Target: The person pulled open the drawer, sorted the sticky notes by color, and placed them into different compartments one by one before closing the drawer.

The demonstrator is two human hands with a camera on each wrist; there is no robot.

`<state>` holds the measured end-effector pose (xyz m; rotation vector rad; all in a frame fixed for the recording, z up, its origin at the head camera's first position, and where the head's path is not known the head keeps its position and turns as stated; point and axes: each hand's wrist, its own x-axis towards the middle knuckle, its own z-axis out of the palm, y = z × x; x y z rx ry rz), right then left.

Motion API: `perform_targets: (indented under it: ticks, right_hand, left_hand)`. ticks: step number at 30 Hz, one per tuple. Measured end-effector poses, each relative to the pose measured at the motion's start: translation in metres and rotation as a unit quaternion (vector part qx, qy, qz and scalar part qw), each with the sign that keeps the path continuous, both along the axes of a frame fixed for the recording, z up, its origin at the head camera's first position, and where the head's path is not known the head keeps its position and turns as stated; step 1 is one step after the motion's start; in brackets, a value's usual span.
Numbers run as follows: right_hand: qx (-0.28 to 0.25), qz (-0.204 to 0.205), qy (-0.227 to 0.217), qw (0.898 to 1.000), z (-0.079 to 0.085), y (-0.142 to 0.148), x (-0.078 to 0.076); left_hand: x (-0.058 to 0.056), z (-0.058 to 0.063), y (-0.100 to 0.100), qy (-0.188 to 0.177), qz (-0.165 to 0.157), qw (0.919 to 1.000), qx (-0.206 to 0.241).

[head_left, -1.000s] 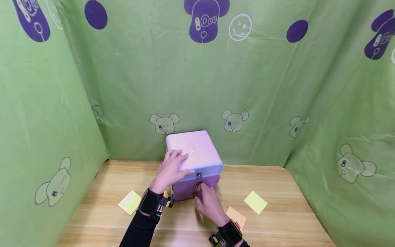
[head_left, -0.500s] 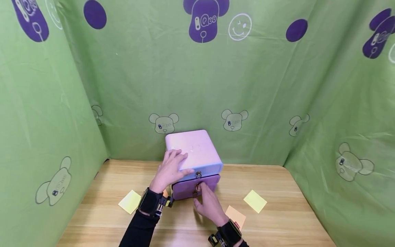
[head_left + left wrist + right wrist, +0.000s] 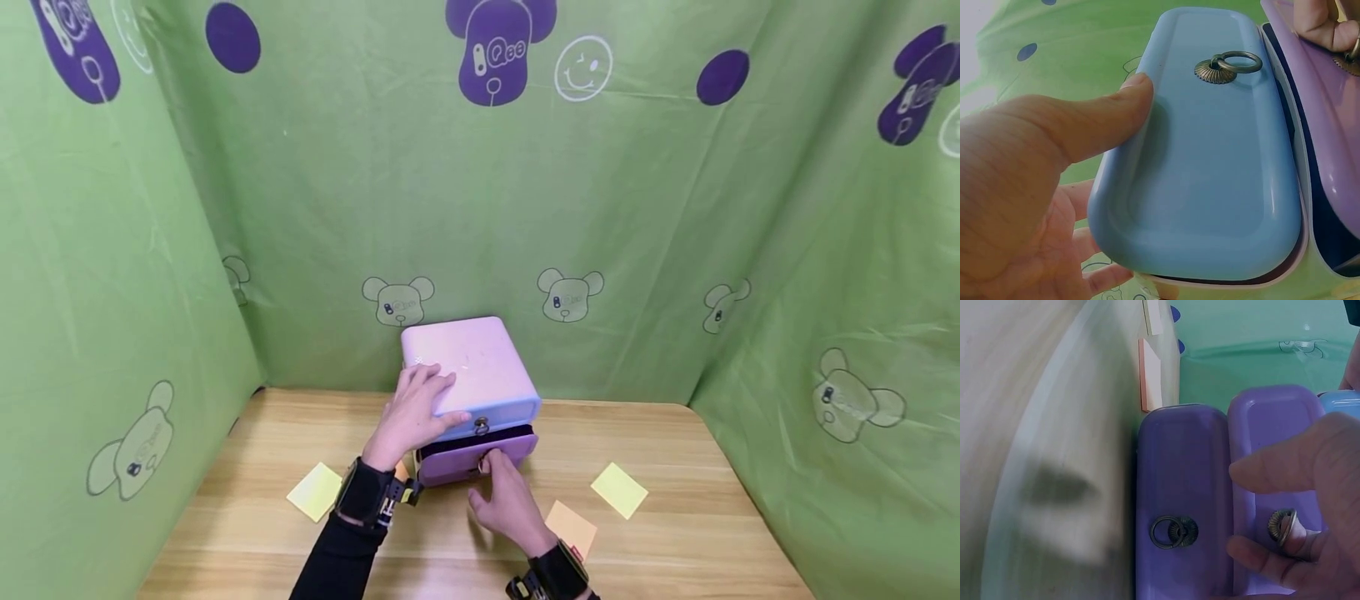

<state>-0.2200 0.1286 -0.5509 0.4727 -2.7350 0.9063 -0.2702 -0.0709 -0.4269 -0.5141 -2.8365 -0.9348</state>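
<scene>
A small drawer chest (image 3: 476,358) with a pink top stands against the green backdrop. Its top drawer (image 3: 1204,169) is blue and closed, with a brass ring pull (image 3: 1241,62). My left hand (image 3: 412,417) rests on the chest's left side, fingers spread over the top and thumb on the front edge. The purple middle drawer (image 3: 450,462) is pulled out a little, a dark gap showing above its front. A finger of my right hand (image 3: 510,504) is hooked through its ring pull (image 3: 1277,526). Below it, the lower purple drawer (image 3: 1182,462) is closed.
Yellow paper squares lie on the wooden table (image 3: 675,500), one to the left (image 3: 316,491) and another to the right (image 3: 619,490). An orange paper (image 3: 572,525) lies beside my right wrist. A second orange paper (image 3: 402,470) is partly hidden by my left wrist.
The purple middle drawer has slid out toward me, and the dark gap above its front has widened. My right hand moves with it; my left hand stays in place on the chest.
</scene>
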Motion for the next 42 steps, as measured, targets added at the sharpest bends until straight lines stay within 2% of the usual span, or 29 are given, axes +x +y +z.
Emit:
perform_targets:
  ticks: [17, 38, 42]
  right_hand:
    - [-0.019, -0.001, 0.022, 1.0, 0.004, 0.002, 0.027]
    - [-0.012, -0.012, 0.012, 1.0, 0.008, 0.006, 0.046]
    - [-0.014, -0.01, 0.026, 1.0, 0.011, 0.006, 0.052]
  left_hand:
    - [0.0, 0.002, -0.001, -0.007, 0.004, 0.9999, 0.009]
    - [-0.001, -0.001, -0.001, -0.016, 0.005, 0.9998, 0.014]
    - [-0.001, -0.001, -0.002, -0.01, 0.0, 0.9999, 0.011]
